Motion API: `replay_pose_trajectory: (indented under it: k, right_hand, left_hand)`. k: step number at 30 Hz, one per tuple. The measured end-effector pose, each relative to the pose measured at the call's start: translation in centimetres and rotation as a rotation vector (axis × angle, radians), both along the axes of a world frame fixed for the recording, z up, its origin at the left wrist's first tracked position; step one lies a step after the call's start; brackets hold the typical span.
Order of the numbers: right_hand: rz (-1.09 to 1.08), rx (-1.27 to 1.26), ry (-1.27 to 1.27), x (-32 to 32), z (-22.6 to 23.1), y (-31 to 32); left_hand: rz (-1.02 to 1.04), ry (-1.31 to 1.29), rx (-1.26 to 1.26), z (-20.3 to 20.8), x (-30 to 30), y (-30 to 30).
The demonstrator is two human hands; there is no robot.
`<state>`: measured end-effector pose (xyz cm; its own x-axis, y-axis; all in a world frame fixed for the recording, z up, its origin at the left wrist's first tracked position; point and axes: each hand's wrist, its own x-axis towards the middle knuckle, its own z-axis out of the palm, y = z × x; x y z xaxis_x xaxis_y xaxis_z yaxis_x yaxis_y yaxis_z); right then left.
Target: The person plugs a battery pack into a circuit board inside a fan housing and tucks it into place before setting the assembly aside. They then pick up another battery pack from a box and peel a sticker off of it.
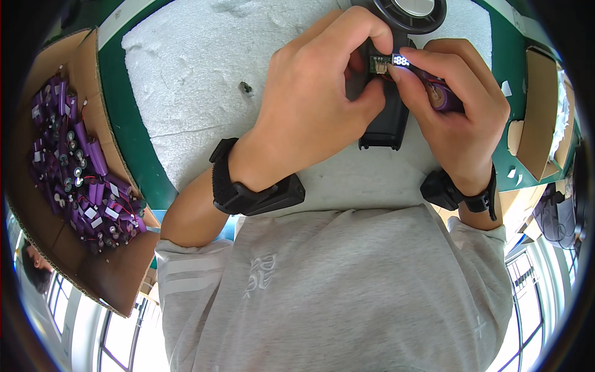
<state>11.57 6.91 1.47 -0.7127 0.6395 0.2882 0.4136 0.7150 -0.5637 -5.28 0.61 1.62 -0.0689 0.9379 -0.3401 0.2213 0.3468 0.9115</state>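
A black handheld fan body (pixel 383 127), with a round fan head (pixel 434 23) at its top, lies on a white foam sheet (pixel 186 80). My left hand (pixel 313 99) is closed round the handle, thumb and index finger at its two ends of the open part. Between the thumb and index finger of my right hand (pixel 465 105) is a small circuit board (pixel 379 64) with a lit white digit display (pixel 401 60). A purple battery cell (pixel 443 97) with thin wires rests under the right fingers. The left hand's other fingertips are hidden.
At the left stands a cardboard box (pixel 118 266) of many purple battery cells (pixel 93 149) with wires. A small dark piece (pixel 246 88) lies on the foam. Another cardboard box (pixel 538 118) is at the right on the green table (pixel 133 142), near white scraps (pixel 506 88).
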Motion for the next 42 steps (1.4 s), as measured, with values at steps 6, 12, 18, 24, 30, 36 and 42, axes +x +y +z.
replay_pose_trajectory:
  k: [6,12,18,24,30,36,42]
  right_hand:
    - [-0.049,-0.013,-0.033,-0.1,0.2,-0.5]
    - [-0.022,-0.005,0.022,-0.2,-0.1,0.0]
    - [-0.137,-0.452,-0.235,0.6,1.4,0.7]
    - [0.199,-0.826,0.019,3.1,0.4,2.2]
    - [0.119,-1.382,-0.056,3.2,2.3,2.9]
    - [0.139,-1.461,-0.086,2.6,2.1,3.2]
    - [0.196,-1.458,-0.028,2.8,1.6,3.1]
  left_hand:
    - [-0.102,0.006,0.681,-4.7,-0.7,2.4]
    - [-0.222,0.074,1.519,-7.9,-1.5,4.1]
    - [-0.209,0.126,0.476,-3.2,-1.5,-0.4]
    - [-0.23,0.096,1.366,-7.5,-2.0,2.7]
    - [-0.061,-0.397,1.337,-8.3,-1.4,4.0]
    - [0.007,-0.206,0.428,-2.7,-2.2,0.1]
    - [0.003,-0.38,0.9,-7.0,-1.0,1.6]
